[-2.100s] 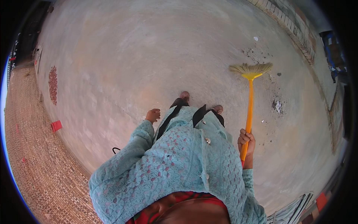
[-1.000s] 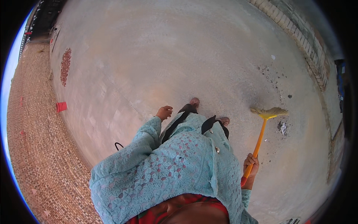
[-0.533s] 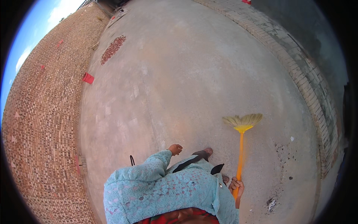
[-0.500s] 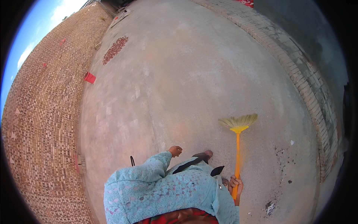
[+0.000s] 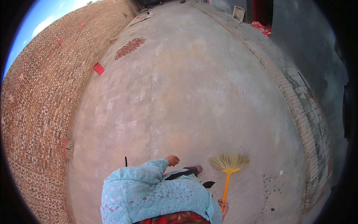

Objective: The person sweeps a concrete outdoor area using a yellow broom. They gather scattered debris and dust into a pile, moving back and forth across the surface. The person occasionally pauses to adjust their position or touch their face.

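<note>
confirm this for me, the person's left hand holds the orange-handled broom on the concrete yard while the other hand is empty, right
Not quite: the head view shows the right hand has its grip on the orange-handled broom, and the left hand is the empty one. The broom's bristles do rest on the concrete yard.

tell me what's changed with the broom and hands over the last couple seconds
The broom swung from the person's far right, near the scattered debris, to just ahead of the feet, bristles on the concrete floor. The view tipped up, bringing the brick wall and red container into sight. The right hand still grips the orange handle; the left hand stays empty.
</note>
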### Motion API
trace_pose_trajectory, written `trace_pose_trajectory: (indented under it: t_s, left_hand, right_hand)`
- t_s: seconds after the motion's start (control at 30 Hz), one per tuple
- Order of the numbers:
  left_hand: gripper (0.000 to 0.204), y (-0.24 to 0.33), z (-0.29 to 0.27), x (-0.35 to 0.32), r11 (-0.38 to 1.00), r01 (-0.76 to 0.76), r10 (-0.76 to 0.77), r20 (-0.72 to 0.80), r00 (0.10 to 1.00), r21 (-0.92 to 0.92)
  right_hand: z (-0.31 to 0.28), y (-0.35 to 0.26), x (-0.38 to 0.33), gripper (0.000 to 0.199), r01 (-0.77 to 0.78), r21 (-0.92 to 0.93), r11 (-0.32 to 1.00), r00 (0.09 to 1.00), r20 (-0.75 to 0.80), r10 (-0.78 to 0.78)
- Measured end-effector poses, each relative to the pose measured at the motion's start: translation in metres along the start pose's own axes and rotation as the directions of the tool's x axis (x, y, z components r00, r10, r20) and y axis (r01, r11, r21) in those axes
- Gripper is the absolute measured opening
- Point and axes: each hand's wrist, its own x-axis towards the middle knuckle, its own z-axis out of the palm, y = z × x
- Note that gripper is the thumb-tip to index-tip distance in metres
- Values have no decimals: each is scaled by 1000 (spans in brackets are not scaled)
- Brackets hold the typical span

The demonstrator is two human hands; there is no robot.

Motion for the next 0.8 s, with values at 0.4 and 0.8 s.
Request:
trace_pose_trajectory:
  t_s: [0.4, 0.8]
  left_hand:
    - [30, -32, 3, -13, 991, -6, 12, -45, 999, 134]
    - [31, -29, -4, -20, 998, 4, -11, -110, 994, -57]
  right_hand:
    - [68, 9, -5, 19, 100, -155, 983, 993, 78, -89]
    - [117, -29, 97, 18, 21, 148, 989, 991, 130, -40]
